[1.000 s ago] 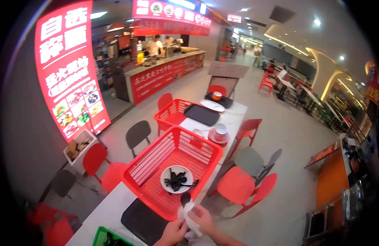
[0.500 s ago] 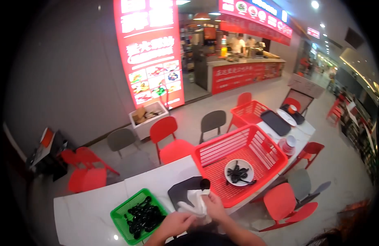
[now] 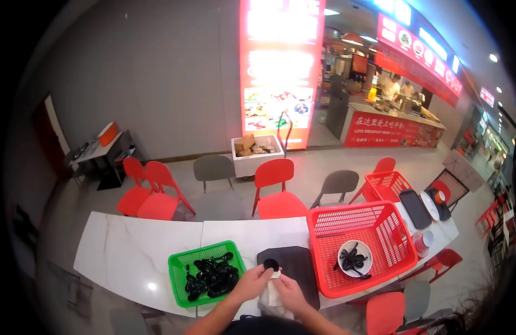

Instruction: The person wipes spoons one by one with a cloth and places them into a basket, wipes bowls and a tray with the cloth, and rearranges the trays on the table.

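A black soup spoon (image 3: 270, 264) is held bowl-up in front of me, over the black tray (image 3: 300, 273). My left hand (image 3: 253, 283) is closed, its fingers at the spoon's edge. My right hand (image 3: 289, 292) is closed around a white cloth (image 3: 272, 296), which wraps the handle area and hangs down below. The cloth and fingers hide the spoon's handle. Left of my hands, a green basket (image 3: 174, 267) holds a pile of several black spoons (image 3: 213, 276). To the right, a white bowl (image 3: 365, 272) with several black spoons (image 3: 354, 258) stands inside a large red basket (image 3: 319, 245).
The marble-patterned table (image 3: 135, 251) runs across in front of me. Stacked cups (image 3: 422, 241), a dark tray (image 3: 415, 209) and a smaller red basket (image 3: 383, 184) are at its right. Red chairs (image 3: 277, 192) and grey chairs line the far side. A food counter (image 3: 392, 128) lies beyond.
My view has swung left, so the scene sits further right. My left hand has moved from the loose cloth up to the spoon's bowl; the cloth now hangs below my right hand.
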{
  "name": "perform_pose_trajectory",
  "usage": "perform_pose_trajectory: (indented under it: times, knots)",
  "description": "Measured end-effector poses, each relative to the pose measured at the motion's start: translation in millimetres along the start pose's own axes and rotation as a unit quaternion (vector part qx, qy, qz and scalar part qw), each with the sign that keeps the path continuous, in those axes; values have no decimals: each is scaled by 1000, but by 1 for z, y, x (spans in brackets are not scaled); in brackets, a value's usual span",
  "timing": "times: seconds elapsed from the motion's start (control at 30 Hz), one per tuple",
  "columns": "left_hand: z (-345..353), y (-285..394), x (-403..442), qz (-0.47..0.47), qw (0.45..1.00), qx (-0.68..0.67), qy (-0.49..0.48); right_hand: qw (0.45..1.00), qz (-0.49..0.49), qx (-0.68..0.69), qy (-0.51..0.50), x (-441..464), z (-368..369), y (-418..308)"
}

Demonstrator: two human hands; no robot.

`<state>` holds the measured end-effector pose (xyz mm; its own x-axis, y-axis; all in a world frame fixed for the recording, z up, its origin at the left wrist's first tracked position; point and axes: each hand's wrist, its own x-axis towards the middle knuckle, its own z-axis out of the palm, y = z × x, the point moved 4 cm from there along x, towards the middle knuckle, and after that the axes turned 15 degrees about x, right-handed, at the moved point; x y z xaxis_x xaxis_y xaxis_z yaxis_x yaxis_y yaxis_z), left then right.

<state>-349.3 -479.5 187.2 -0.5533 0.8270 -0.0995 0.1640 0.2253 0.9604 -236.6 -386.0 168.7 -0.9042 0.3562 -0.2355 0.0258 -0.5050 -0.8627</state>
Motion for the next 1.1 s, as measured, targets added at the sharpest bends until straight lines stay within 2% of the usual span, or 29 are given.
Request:
perform_pose_trajectory:
  times: [0.07,0.13,0.17,0.2,0.23,0.3,0.33,0.4,0.43,0.47,0.5,0.57,0.63,0.67,0.7,0.77,0.87,0.97,1.07,1.1]
  knots:
    - [-5,4,1,-6,999,2,52,1000,-12,-25,15,-3,-7,0]
    - [-20,7,0,20,982,-53,178,996,-39,-64,54,-5,-13,-17]
    - [-29,8,-1,37,967,-80,238,996,-58,-14,73,-3,-21,-23]
    - [-40,4,-3,24,966,-26,257,992,-74,34,91,-4,-31,-27]
    - [-47,-1,-4,-12,977,-11,214,987,-86,82,109,-3,-41,-34]
    - [-52,6,-9,-132,979,87,129,981,-140,87,104,-7,-47,-65]
    - [-53,17,-14,-105,980,132,103,977,-165,90,104,-9,-50,-79]
    - [-51,32,-23,-53,973,222,43,981,-185,5,59,-7,-55,-99]
    - [-47,16,-20,-15,976,218,-13,980,-192,-37,38,-8,-56,-106]
    - [-44,-2,-13,28,972,231,-38,987,-158,-31,-5,-10,-48,-110]
    - [-40,2,-13,71,965,244,-62,970,-206,-113,-68,-11,-33,-122]
    - [-40,13,-20,0,969,202,-144,896,-295,-269,-193,-13,0,-136]
    - [-39,23,-25,-79,966,146,-199,890,-222,-309,-251,-15,26,-133]
    - [-39,21,-26,-101,963,134,-212,878,-238,-320,-263,-12,29,-121]
    - [-40,19,-24,-96,954,163,-230,837,-290,-372,-277,-10,37,-116]
    - [-42,14,-23,-90,935,220,-264,790,-334,-425,-288,-3,43,-102]
    - [-48,7,-24,-63,929,257,-258,830,-234,-440,-249,-3,47,-88]
    - [-59,53,-42,-86,935,253,-232,835,-153,-468,-245,12,32,-62]
    - [-77,26,-48,8,943,295,-156,876,-117,-413,-221,15,25,-55]
    - [-81,42,-48,48,939,315,-129,882,-81,-414,-210,17,24,-55]
